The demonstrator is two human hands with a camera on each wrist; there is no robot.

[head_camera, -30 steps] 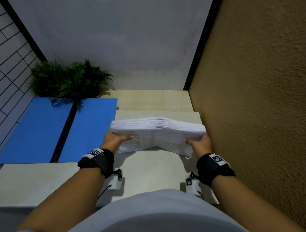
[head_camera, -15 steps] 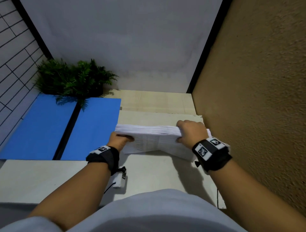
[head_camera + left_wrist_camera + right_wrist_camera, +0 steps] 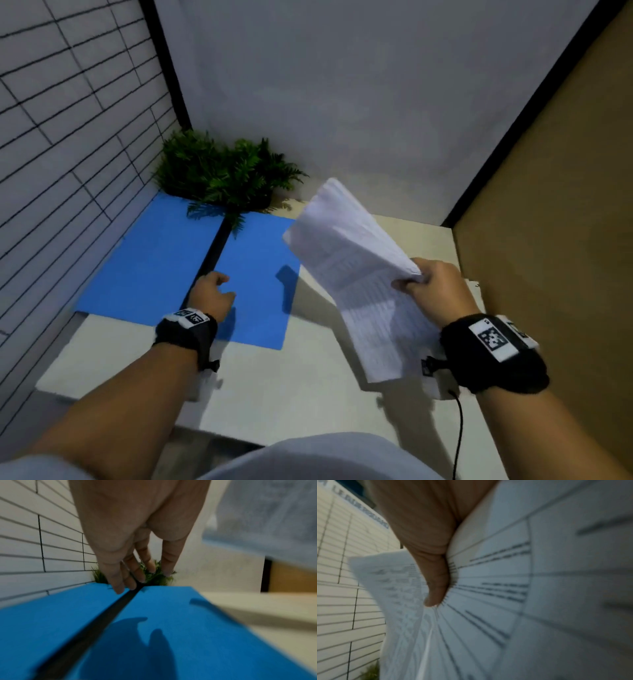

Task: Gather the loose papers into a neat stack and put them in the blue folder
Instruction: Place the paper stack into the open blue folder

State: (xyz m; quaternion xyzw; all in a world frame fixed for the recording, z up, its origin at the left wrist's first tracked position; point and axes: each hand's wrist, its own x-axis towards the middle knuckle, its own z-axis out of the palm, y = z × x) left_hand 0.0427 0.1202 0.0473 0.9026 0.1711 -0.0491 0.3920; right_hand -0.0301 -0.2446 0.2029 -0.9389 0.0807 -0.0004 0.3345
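Head: pale table [image 3: 308, 387] in a corner — tiled wall [image 3: 68, 137] left, fern [image 3: 226, 174] behind the open blue folder [image 3: 154, 270]; right hand [image 3: 435, 287] holds the papers [image 3: 356, 274] aloft.
Left wrist: left hand [image 3: 133, 536] above the folder's spine — fingers [image 3: 118, 580] straight, slightly apart.
Right wrist: thumb [image 3: 436, 582] clamped on the printed sheets.

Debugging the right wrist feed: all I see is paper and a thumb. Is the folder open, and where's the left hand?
Observer: Yes. The blue folder lies open flat on the table.
Operator: Left hand?
Observer: The left hand is over the near end of the black spine, fingers relaxed, holding nothing.
Operator: Stack over the folder yet?
Observer: Barely. The paper stack, gripped by the right hand, is tilted in the air, mostly right of the folder.
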